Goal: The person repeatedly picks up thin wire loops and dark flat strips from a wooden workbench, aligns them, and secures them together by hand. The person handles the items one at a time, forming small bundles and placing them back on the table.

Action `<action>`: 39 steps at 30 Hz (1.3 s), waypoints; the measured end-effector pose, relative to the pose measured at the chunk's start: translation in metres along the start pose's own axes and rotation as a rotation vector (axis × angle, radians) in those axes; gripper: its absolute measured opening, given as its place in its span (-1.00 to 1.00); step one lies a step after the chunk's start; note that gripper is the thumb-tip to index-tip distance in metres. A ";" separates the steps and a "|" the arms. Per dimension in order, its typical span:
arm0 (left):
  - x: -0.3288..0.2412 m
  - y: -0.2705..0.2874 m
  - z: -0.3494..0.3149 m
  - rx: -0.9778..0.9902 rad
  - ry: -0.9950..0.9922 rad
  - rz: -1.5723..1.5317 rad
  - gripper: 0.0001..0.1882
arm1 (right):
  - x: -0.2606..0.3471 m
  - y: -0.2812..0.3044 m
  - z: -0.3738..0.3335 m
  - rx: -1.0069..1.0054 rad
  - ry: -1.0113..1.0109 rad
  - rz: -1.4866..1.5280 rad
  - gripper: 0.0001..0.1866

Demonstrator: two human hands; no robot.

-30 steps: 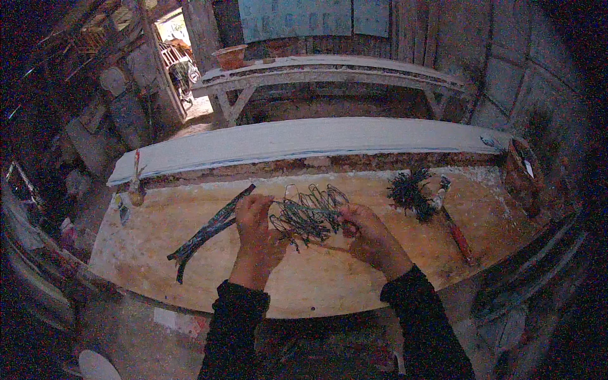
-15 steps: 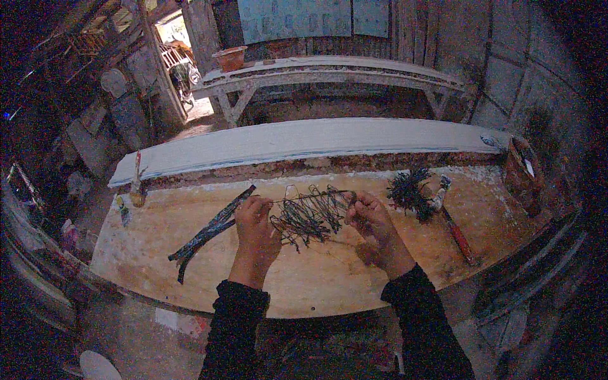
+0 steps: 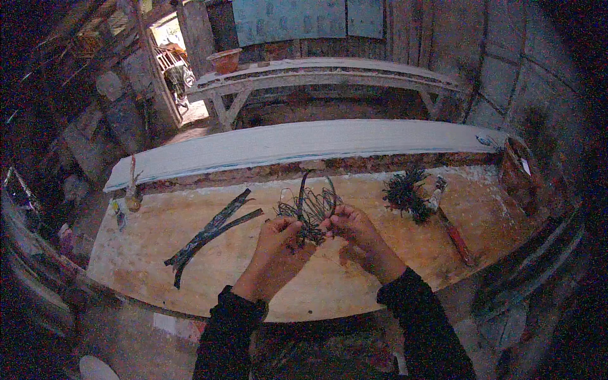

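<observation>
Near the middle of the wooden tabletop [image 3: 247,291], my left hand [image 3: 280,247] and my right hand [image 3: 358,235] are close together, each with its fingers pinched. A thin dark strip [image 3: 301,195] runs to both hands, its two ends standing up above the fingers. Just beyond and partly behind my fingers lies a tangle of bent thin wires [image 3: 315,201]. Where exactly the strip passes among the wires is hidden by my fingers. Left of my hands lie several flat black strips [image 3: 212,228].
A dark bushy bundle [image 3: 405,195] and a red-handled tool [image 3: 457,239] lie on the right. Behind the tabletop stretches a long white-topped ledge [image 3: 304,139], with a brown container [image 3: 516,174] at its right end. Farther back, a bench [image 3: 342,71] carries an orange-brown pot [image 3: 225,61].
My hands have come together and nearer to me. The strip, earlier stretched level between them, is now bent with its ends upward. One black strip on the left now shows apart from the others.
</observation>
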State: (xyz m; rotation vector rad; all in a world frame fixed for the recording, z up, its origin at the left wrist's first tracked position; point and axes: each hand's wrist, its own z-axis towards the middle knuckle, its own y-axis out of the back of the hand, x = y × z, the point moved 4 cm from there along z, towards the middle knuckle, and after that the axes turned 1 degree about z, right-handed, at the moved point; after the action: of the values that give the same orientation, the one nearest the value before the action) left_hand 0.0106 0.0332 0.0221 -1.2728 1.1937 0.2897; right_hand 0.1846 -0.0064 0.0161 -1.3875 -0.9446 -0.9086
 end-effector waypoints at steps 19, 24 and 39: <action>0.008 -0.010 -0.005 0.093 -0.021 0.247 -0.95 | -0.010 -0.031 -0.010 0.017 -0.077 -0.089 -0.85; 0.005 -0.002 0.002 0.015 -0.102 0.522 -0.90 | -0.013 -0.027 -0.007 -0.033 -0.009 -0.152 -0.86; 0.018 0.000 0.006 0.151 -0.050 0.357 -0.86 | -0.024 -0.016 0.000 -0.081 0.163 -0.317 -0.88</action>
State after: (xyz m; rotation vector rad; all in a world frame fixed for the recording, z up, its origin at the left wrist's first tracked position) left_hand 0.0219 0.0307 0.0065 -0.9143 1.3715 0.4791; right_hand 0.1611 -0.0072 -0.0003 -1.2282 -1.0278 -1.2901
